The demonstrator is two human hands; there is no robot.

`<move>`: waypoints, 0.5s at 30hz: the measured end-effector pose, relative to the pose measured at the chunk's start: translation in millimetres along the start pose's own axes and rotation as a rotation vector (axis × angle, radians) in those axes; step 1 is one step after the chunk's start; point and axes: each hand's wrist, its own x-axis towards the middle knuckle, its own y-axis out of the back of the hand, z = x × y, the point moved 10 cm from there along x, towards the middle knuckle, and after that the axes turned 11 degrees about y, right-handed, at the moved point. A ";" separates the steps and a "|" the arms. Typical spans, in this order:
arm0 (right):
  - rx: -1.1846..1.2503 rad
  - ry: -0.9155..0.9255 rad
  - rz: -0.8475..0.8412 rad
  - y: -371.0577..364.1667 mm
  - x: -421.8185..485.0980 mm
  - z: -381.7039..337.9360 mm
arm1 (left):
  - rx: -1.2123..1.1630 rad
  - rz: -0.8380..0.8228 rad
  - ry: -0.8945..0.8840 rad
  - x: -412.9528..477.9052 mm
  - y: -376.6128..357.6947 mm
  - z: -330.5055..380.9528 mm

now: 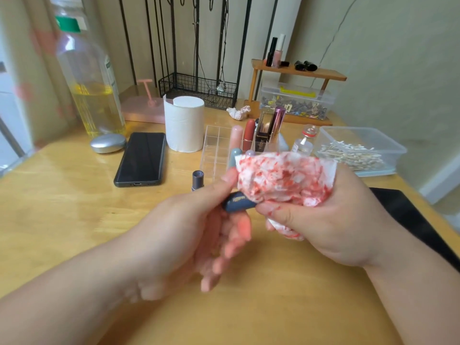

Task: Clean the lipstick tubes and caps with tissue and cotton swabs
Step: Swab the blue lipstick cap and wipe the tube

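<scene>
My left hand (199, 225) pinches a dark blue lipstick cap (237, 203) between thumb and forefinger above the table. My right hand (331, 217) clutches a crumpled white tissue (281, 178) smeared with red lipstick, and the tissue wraps the cap's right end. The matching blue lipstick tube (198, 180) stands upright on the table just behind my left hand. A clear organizer (216, 148) holds several lipsticks (250, 134) on its right side. A clear box of cotton swabs (353, 151) sits at the right.
A tissue roll (184, 123), a black phone (142, 158), a silver oval case (108, 143) and a large bottle of yellow liquid (93, 78) stand at the left. A small glass bottle (305, 141), a used tissue wad (239, 112) and a wooden shelf (296, 73) are behind.
</scene>
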 end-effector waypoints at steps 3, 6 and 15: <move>-0.137 0.000 -0.010 0.6 -0.7 4.5 | -0.250 -0.117 0.168 -2.8 -11.8 -12.9; -0.141 -0.043 -0.059 -0.8 0.2 9.4 | -0.151 0.009 0.060 0.9 -4.4 -10.2; 0.389 -0.216 -0.068 -5.2 1.6 34.3 | 0.952 0.630 -0.632 -31.7 6.7 40.5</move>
